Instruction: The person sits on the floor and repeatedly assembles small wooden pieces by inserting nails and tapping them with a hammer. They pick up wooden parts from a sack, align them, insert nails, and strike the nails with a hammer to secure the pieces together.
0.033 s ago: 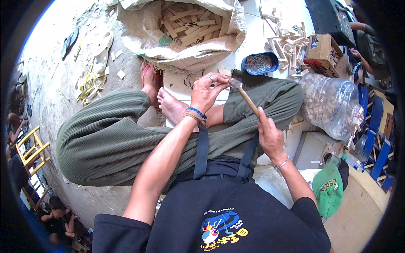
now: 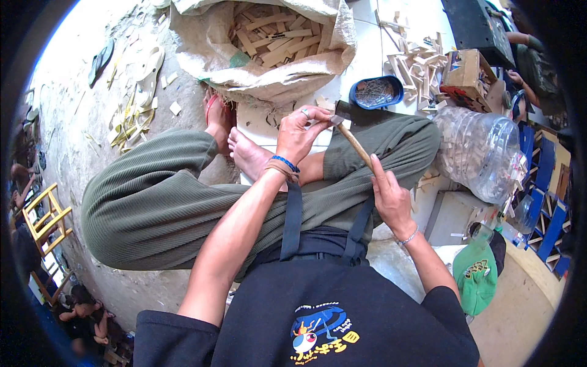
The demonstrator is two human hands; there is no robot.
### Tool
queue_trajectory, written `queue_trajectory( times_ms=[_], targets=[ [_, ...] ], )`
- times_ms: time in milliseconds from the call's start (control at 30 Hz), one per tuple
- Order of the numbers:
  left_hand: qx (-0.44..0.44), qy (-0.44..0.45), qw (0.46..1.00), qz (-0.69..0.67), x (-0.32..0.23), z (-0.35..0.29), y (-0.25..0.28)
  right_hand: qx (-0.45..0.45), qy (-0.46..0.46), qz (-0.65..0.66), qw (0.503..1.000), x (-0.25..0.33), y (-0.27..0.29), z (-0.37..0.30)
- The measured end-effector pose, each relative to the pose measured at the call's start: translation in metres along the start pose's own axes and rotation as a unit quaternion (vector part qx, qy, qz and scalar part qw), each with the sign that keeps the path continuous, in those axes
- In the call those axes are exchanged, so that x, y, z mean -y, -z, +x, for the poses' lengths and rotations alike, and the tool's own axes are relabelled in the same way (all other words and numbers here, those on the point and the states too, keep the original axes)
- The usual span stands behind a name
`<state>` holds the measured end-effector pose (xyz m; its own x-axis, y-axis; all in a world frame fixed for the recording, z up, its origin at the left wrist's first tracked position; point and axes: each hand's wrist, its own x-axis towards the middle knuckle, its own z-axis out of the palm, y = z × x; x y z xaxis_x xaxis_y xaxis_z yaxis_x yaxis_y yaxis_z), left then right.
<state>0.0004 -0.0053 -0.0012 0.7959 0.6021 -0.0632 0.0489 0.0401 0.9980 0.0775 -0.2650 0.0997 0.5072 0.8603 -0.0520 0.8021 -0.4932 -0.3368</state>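
Observation:
My right hand is closed around the wooden handle of a hammer, index finger stretched along it. The hammer's metal head is up by the fingertips of my left hand. That left hand is closed in a pinch, thumb and index finger together; what sits between them is too small and hidden to make out. Just beyond those fingertips lie a few pale wood pieces. A blue oval tub holding many thin nails stands a little farther to the right.
A woven sack full of wood strips stands ahead. Loose wood pieces are heaped at the far right, beside a wooden box. A big clear plastic bottle lies by my right knee. Sandals rest at far left. Other people sit nearby.
The hammer has tilted slightly, its handle shifting a little left and up with my right hand. My left hand has stayed in place.

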Motion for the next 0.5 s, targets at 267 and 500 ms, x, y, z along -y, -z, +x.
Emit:
queue_trajectory(
  times_ms=[267, 500],
  targets=[
    [-0.007, -0.029, 0.999, 0.024, -0.0022, 0.0004, -0.0009, -0.048, 0.005, 0.033, 0.998, 0.0013, -0.0001, -0.0013],
    [-0.007, -0.025, 0.999, 0.041, -0.0042, 0.0009, -0.0003, -0.052, -0.011, 0.034, 0.998, 0.0002, -0.0044, -0.0024]
  ],
)
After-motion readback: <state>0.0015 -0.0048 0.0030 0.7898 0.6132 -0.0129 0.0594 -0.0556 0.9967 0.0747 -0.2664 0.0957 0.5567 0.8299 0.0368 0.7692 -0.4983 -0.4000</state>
